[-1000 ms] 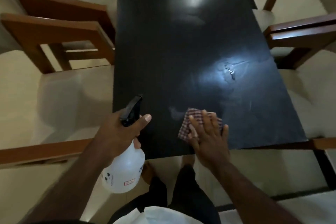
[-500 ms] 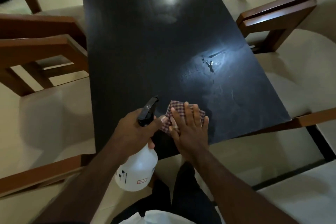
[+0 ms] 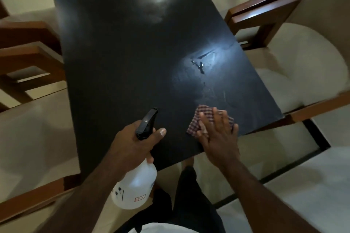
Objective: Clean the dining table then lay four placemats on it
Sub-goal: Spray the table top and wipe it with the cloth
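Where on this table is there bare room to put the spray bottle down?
Most of the dark table is bare: the whole stretch beyond the left hand, toward the far end. The near right corner is taken, with the right hand flat on the checked cloth. The spray bottle hangs off the near edge.

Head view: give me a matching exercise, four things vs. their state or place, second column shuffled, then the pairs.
Things:
1. spray bottle
2. checked cloth
3. table
4. wooden chair

States or places:
A. black and glossy, with wet streaks near its right edge
B. pressed flat under the right hand
C. stands at the table's right side
D. gripped at the neck by the left hand, body hanging off the near table edge

Pairs: 1-D, 2-B, 3-A, 4-C
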